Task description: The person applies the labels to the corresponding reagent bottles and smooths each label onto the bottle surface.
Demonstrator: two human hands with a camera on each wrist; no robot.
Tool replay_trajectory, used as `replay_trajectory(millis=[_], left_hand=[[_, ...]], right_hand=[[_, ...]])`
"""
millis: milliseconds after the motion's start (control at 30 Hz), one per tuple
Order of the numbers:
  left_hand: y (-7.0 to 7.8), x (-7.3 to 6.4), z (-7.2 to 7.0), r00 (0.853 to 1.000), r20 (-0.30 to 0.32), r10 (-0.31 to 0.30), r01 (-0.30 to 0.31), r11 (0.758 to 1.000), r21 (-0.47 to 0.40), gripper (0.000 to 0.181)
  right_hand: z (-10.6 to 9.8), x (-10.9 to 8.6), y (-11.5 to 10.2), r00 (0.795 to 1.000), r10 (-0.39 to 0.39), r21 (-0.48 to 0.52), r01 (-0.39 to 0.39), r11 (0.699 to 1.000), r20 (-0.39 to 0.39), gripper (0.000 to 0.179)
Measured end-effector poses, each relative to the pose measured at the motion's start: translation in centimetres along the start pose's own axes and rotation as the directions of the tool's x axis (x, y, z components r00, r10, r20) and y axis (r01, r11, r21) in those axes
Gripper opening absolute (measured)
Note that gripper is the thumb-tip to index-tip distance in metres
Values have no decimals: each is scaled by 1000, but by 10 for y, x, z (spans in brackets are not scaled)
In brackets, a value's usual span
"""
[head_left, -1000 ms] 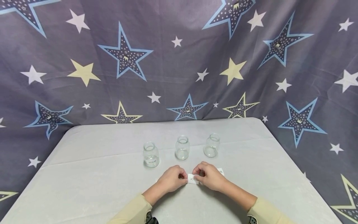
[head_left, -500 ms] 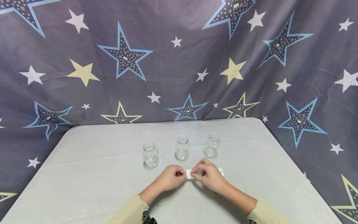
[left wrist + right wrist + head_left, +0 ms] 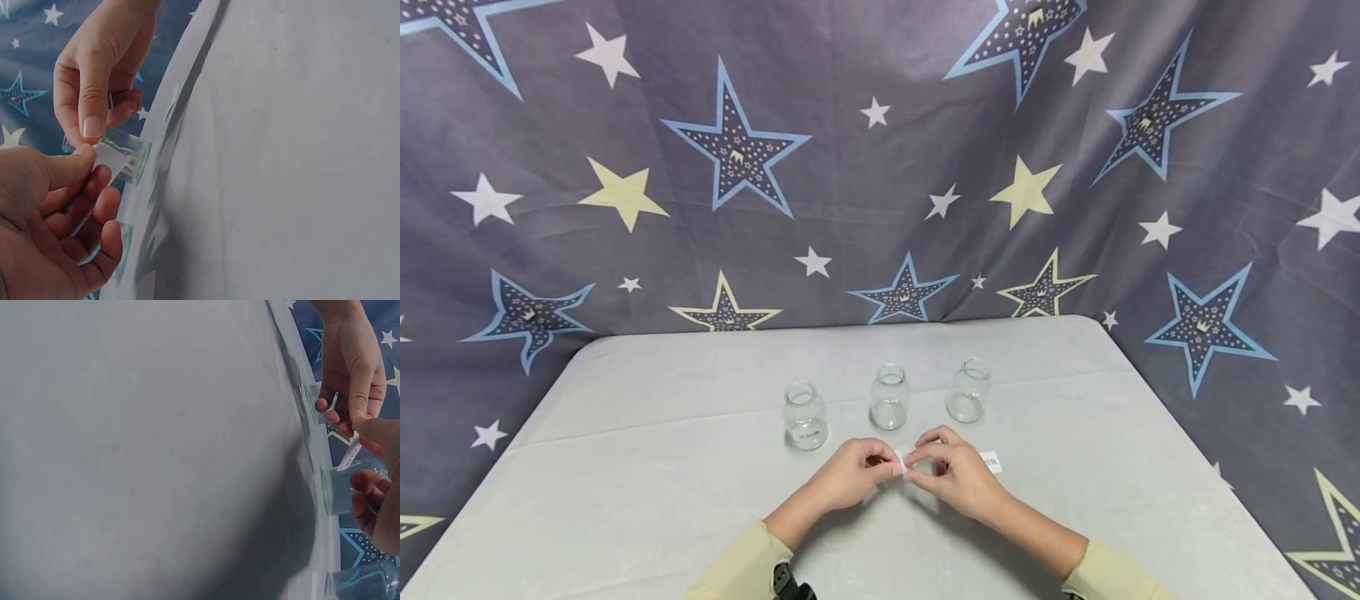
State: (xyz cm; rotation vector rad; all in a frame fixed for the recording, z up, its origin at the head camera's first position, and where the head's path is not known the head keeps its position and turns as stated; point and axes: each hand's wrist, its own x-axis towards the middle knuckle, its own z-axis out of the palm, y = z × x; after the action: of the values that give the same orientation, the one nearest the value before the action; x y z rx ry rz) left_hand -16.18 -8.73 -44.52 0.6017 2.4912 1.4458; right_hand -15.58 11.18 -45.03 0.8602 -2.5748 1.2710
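A small white label with dark print is held up between the two hands, a little above the table. My left hand pinches one end with thumb and forefinger. My right hand pinches the label close by, its fingertips nearly meeting the left ones. In the left wrist view the white label stands at a slant below the right thumb; the right wrist view shows print on the label. Beyond the hands stand three open glass jars: a left jar, a middle jar and a right jar. Printed text shows low on the left jar.
A second printed label lies on the table just beyond the right hand, partly hidden by it. Pale cloth covers the table. A dark curtain with stars hangs along its back and sides.
The hands have lifted the label from lying flat to a tilted position and drawn closer together. More of the second label shows beside the right hand. The jars have stayed put.
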Motion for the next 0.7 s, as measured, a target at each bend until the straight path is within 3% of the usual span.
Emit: replay_trajectory(millis=[367, 700], left_hand=[[0, -1, -3, 999, -44, 4, -5, 1000, -28, 16], [2, -3, -5, 999, -48, -5, 2, 998, -63, 15]], right_hand=[[3, 3, -6, 997, -11, 21, 12, 1000, -79, 8], [4, 4, -9, 995, -24, 36, 27, 999, -95, 8]])
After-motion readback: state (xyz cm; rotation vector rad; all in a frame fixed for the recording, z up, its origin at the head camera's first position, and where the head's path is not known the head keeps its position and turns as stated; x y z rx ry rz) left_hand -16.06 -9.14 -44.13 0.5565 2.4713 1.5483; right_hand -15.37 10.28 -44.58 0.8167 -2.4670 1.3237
